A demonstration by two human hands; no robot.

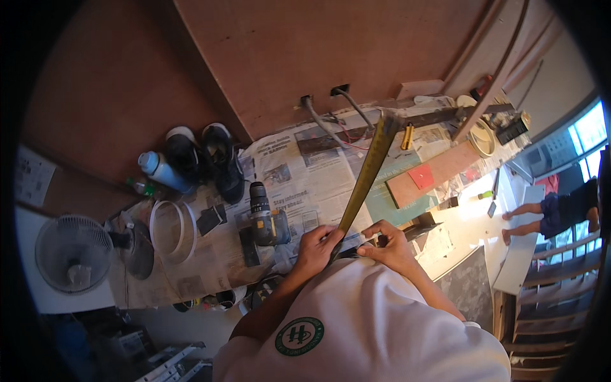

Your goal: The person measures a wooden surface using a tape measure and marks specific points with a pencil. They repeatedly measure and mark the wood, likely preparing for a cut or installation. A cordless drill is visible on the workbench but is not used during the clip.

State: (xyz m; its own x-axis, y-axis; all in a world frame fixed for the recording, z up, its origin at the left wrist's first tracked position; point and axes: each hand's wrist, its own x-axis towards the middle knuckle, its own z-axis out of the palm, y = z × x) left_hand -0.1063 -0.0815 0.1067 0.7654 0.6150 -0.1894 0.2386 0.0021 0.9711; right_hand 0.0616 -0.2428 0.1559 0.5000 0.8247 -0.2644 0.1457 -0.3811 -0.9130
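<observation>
My left hand (317, 248) is closed around the lower end of a long, flat yellow strip (365, 184), which looks like a tape-measure blade. It slants up and to the right over the bench, and its upper end is blurred. My right hand (391, 246) is a little to the right, close to the front of my shirt. Its thumb and forefinger are apart, with no held thing visible between them. Left of my hands, a cordless drill (267, 219) rests on the newspaper-covered bench (329, 191). Beyond the strip lies a yellow utility knife (407, 136).
A reddish board (429, 174) bearing a red piece (422, 177) and a tape roll (481, 138) are at right. Shoes (222, 162), a blue bottle (164, 172), white rings (174, 229) and a fan (74, 255) stand left. Cables (324, 124) leave the wall. Another person (565, 215) is far right.
</observation>
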